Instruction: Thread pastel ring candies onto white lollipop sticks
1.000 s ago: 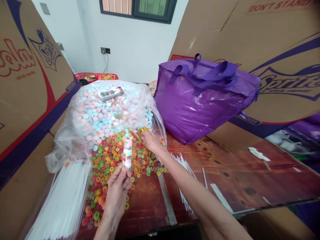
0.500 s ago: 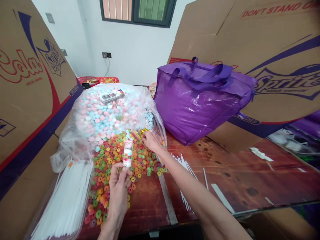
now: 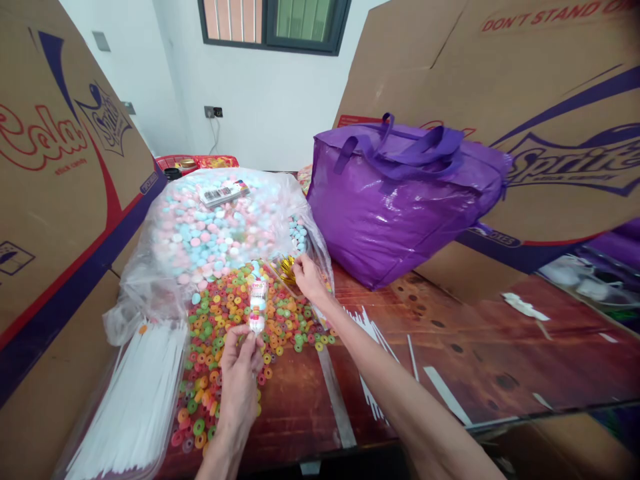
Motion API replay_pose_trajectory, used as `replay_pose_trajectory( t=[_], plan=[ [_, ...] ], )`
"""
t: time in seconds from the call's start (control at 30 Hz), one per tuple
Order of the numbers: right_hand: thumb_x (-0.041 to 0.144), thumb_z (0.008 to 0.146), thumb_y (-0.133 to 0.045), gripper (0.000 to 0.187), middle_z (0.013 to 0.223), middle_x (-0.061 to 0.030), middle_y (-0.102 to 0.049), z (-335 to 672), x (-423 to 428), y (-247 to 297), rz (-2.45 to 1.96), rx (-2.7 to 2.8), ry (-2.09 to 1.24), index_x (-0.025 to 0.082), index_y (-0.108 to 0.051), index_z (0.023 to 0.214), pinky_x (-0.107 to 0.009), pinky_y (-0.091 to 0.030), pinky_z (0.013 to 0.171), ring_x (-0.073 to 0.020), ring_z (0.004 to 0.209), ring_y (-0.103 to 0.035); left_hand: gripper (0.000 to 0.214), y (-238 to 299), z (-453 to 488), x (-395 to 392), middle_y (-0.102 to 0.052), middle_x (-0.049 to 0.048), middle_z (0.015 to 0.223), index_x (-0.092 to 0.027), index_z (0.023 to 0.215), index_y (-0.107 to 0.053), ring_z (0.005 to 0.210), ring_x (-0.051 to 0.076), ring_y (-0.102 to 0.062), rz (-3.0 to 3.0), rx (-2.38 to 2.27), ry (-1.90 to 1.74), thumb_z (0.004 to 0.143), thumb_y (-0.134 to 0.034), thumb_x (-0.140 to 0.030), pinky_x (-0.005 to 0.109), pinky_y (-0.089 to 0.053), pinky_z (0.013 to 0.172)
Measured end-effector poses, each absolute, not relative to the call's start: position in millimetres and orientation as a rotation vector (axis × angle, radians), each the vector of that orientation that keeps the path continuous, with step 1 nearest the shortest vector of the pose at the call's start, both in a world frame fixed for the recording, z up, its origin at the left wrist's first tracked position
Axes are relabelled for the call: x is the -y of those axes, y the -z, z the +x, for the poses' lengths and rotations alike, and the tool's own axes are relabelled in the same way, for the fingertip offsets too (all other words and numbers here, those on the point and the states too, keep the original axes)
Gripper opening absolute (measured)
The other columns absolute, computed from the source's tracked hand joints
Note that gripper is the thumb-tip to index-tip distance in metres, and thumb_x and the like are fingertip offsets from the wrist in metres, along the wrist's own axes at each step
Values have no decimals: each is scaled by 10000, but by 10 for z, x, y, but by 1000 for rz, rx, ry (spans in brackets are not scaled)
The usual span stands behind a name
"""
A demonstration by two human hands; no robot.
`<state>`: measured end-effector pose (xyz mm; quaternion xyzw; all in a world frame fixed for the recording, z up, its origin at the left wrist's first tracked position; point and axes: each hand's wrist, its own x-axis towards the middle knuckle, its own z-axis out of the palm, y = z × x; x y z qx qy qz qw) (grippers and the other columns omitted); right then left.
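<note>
My left hand (image 3: 243, 357) is closed around the lower end of a candy skewer (image 3: 257, 307) in a clear printed wrapper. The skewer stands nearly upright, with white, pink and coloured sweets showing through. My right hand (image 3: 309, 277) has its fingers pinched at a bunch of gold twist ties (image 3: 287, 270), which lie in a clear tray or bag. The fingertips cover what they grip. Under and around both hands spreads a heap of ring gummies (image 3: 220, 307) in red, orange, green and yellow.
Behind the gummies sits a clear bag of pink and blue marshmallows (image 3: 210, 233) with a stack of labels (image 3: 224, 193) on top. White sticks (image 3: 130, 393) fill a bag at front left. A purple bag (image 3: 400, 207) and cardboard boxes (image 3: 65, 200) flank the wooden table (image 3: 430, 333).
My right hand has shifted slightly right and up from the gold twist ties, showing more of them. My left hand still holds the wrapped skewer in nearly the same place.
</note>
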<state>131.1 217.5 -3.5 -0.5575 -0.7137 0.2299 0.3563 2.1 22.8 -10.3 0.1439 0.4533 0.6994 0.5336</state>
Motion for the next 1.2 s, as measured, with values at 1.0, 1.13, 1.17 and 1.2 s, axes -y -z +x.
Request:
replay_pose_trajectory(
  t=[1.0, 1.13, 1.17, 1.2],
  plan=[
    [302, 850, -619, 165, 697, 16, -611, 1413, -574, 58, -1060, 1307, -1270, 191, -597, 729, -246, -431, 633, -144, 664, -561, 435, 41, 388, -334, -495, -59, 627, -148, 777, -536, 457, 8, -260, 544, -1004, -1542, 727, -840, -454, 139, -211, 428],
    [327, 868, -638, 191, 739, 18, -568, 1498, -518, 32, -900, 1216, -1480, 192, -571, 752, -251, -435, 683, -140, 706, -529, 511, -133, 327, -296, -394, -98, 563, -165, 758, -473, 450, 8, -168, 328, -816, -1310, 637, -912, -395, 129, -140, 402],
    [331, 872, -639, 198, 748, 16, -559, 1540, -509, -2, -866, 1238, -1510, 192, -566, 752, -251, -432, 681, -139, 705, -519, 530, -173, 304, -281, -360, -110, 551, -171, 770, -466, 450, 12, -140, 287, -758, -1232, 612, -927, -381, 130, -114, 393],
    [333, 876, -635, 198, 756, 15, -550, 1588, -504, -40, -847, 1287, -1522, 193, -562, 758, -252, -429, 675, -139, 703, -510, 545, -206, 285, -265, -330, -120, 544, -175, 784, -464, 453, 15, -112, 262, -703, -1157, 594, -937, -369, 131, -91, 387]
  ],
)
